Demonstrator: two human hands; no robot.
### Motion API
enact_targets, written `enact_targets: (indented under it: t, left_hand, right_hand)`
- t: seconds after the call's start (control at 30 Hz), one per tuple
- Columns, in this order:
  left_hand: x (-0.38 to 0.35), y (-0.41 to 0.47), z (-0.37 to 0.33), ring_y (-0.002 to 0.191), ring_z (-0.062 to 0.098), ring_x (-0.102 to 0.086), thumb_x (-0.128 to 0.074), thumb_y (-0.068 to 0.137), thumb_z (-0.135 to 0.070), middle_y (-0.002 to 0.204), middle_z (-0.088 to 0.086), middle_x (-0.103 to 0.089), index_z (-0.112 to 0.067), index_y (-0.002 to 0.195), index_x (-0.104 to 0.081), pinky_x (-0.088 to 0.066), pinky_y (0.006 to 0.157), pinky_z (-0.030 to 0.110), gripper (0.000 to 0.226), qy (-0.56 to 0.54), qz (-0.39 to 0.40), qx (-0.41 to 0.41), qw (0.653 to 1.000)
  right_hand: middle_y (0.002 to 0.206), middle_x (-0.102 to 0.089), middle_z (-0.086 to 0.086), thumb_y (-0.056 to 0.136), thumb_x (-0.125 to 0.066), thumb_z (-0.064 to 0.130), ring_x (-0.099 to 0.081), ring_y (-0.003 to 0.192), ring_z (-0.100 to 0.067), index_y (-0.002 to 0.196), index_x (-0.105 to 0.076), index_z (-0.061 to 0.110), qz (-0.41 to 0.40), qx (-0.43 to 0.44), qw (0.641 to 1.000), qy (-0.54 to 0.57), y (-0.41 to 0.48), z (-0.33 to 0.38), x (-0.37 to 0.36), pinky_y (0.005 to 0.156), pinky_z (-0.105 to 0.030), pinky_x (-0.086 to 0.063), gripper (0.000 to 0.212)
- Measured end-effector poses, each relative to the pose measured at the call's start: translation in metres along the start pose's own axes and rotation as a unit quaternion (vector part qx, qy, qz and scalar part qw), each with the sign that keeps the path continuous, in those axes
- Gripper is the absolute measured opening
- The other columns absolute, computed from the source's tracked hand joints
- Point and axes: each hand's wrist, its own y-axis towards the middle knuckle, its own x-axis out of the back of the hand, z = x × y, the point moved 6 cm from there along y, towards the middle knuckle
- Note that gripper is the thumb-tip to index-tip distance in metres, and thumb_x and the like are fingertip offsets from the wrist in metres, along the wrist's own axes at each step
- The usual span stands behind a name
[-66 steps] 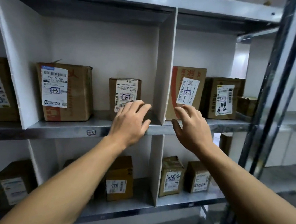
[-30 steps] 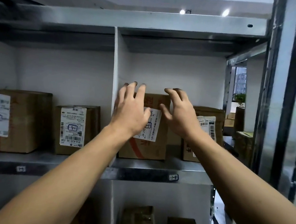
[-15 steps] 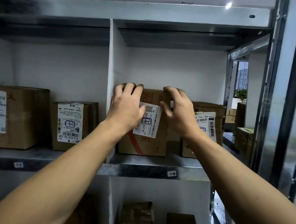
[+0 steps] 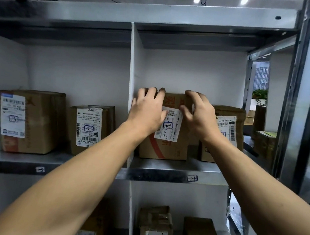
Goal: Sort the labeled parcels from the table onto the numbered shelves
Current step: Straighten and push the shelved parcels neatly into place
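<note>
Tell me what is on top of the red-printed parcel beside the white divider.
Fingers of the left hand and right hand curl over the top edge of the red-printed parcel. Its top face is out of view; anything lying further back is hidden.

This is a parcel storeroom or sorting depot. A bare metal shelving rack [image 4: 88, 171] fills the frame, its levels cut into bays by white divider boards [image 4: 133, 68]. Brown cardboard parcels [image 4: 36, 125] stand in the bays at left, centre and bottom. Most show a printed shipping label [image 4: 12, 115] with barcodes, several marked with a boxed handwritten number. Small number tags [image 4: 40, 169] are stuck on the shelf's front edge under the bays. The backing behind the bays is plain white, and round ceiling lights [image 4: 196, 0] shine at the top. Through the gap at the right of the frame, more boxes [image 4: 265, 143] sit on another shelf and a potted plant [image 4: 260, 94] stands below a window [image 4: 261, 74].
</note>
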Motion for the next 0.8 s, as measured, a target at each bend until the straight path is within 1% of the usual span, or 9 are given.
enact_targets:
  t: [0.07,0.17,0.23,0.3,0.37,0.43,0.53,0.67,0.8]
  left_hand:
    - [0.001,-0.002,0.0,0.129,0.033,-0.035,-0.056,0.094,-0.041,0.142,0.009,-0.043,-0.015,0.148,-0.033,-0.035,0.107,0.048,0.064,-0.014,-0.011,-0.001,1.0]
    - [0.004,-0.005,0.0,0.134,0.034,-0.032,-0.057,0.093,-0.041,0.146,0.011,-0.041,-0.015,0.147,-0.036,-0.03,0.112,0.048,0.063,-0.032,-0.035,-0.006,0.999]
    - [0.008,-0.008,-0.003,0.138,0.034,-0.03,-0.058,0.093,-0.039,0.148,0.013,-0.04,-0.016,0.145,-0.04,-0.026,0.115,0.051,0.059,-0.049,-0.056,-0.021,0.997]
    - [0.013,-0.012,-0.01,0.139,0.035,-0.033,-0.06,0.092,-0.034,0.146,0.014,-0.044,-0.015,0.142,-0.046,-0.024,0.117,0.055,0.055,-0.073,-0.092,-0.049,0.992]
    - [0.015,-0.02,-0.021,0.135,0.035,-0.038,-0.06,0.091,-0.031,0.141,0.015,-0.048,-0.013,0.138,-0.049,-0.029,0.114,0.056,0.052,-0.103,-0.126,-0.088,0.983]
    - [0.013,-0.029,-0.036,0.129,0.034,-0.044,-0.06,0.089,-0.03,0.136,0.014,-0.052,-0.012,0.136,-0.052,-0.036,0.109,0.052,0.051,-0.143,-0.145,-0.118,0.972]
    - [0.003,-0.041,-0.061,0.125,0.031,-0.047,-0.061,0.088,-0.03,0.134,0.012,-0.054,-0.012,0.136,-0.053,-0.04,0.105,0.046,0.052,-0.186,-0.125,-0.135,0.965]
    - [-0.011,-0.039,-0.095,0.125,0.029,-0.047,-0.061,0.09,-0.03,0.133,0.011,-0.054,-0.011,0.137,-0.051,-0.042,0.106,0.046,0.052,-0.203,-0.094,-0.164,0.961]
    - [-0.023,-0.023,-0.117,0.128,0.027,-0.043,-0.062,0.091,-0.03,0.138,0.009,-0.049,-0.013,0.14,-0.047,-0.043,0.106,0.047,0.054,-0.216,-0.055,-0.134,0.966]
  right_hand:
    - [0.14,-0.053,-0.013,0.097,-0.063,0.023,-0.052,0.127,-0.029,0.144,-0.049,0.012,-0.01,0.006,1.0,-0.018,-0.008,0.005,0.005,0.105,-0.036,-0.043,0.05]
    - [0.14,-0.052,-0.014,0.097,-0.063,0.025,-0.052,0.127,-0.032,0.142,-0.051,0.012,-0.011,0.015,0.999,-0.051,-0.021,0.007,0.015,0.105,-0.043,-0.046,0.049]
    - [0.139,-0.053,-0.015,0.096,-0.064,0.024,-0.052,0.126,-0.032,0.139,-0.054,0.01,-0.029,0.019,0.997,-0.072,-0.029,0.005,0.028,0.105,-0.044,-0.046,0.046]
    - [0.136,-0.055,-0.015,0.095,-0.064,0.023,-0.054,0.122,-0.033,0.135,-0.057,0.008,-0.045,0.017,0.994,-0.096,-0.037,0.0,0.04,0.102,-0.043,-0.046,0.043]
    - [0.135,-0.055,-0.014,0.095,-0.064,0.024,-0.054,0.12,-0.033,0.134,-0.058,0.01,-0.048,0.005,0.992,-0.119,-0.048,-0.011,0.05,0.1,-0.042,-0.047,0.041]
    - [0.135,-0.055,-0.012,0.096,-0.063,0.025,-0.054,0.121,-0.031,0.134,-0.058,0.011,-0.049,-0.012,0.99,-0.134,-0.059,-0.024,0.059,0.101,-0.041,-0.045,0.041]
    - [0.135,-0.055,-0.012,0.096,-0.063,0.024,-0.053,0.123,-0.03,0.134,-0.058,0.01,-0.05,-0.037,0.987,-0.148,-0.072,-0.043,0.071,0.104,-0.041,-0.044,0.041]
    - [0.135,-0.054,-0.012,0.094,-0.065,0.025,-0.053,0.123,-0.03,0.134,-0.057,0.01,-0.052,-0.054,0.985,-0.157,-0.073,-0.063,0.085,0.105,-0.047,-0.046,0.043]
    - [0.138,-0.051,-0.012,0.095,-0.063,0.025,-0.05,0.126,-0.029,0.137,-0.054,0.012,-0.048,-0.07,0.986,-0.146,-0.065,-0.081,0.093,0.107,-0.046,-0.045,0.045]
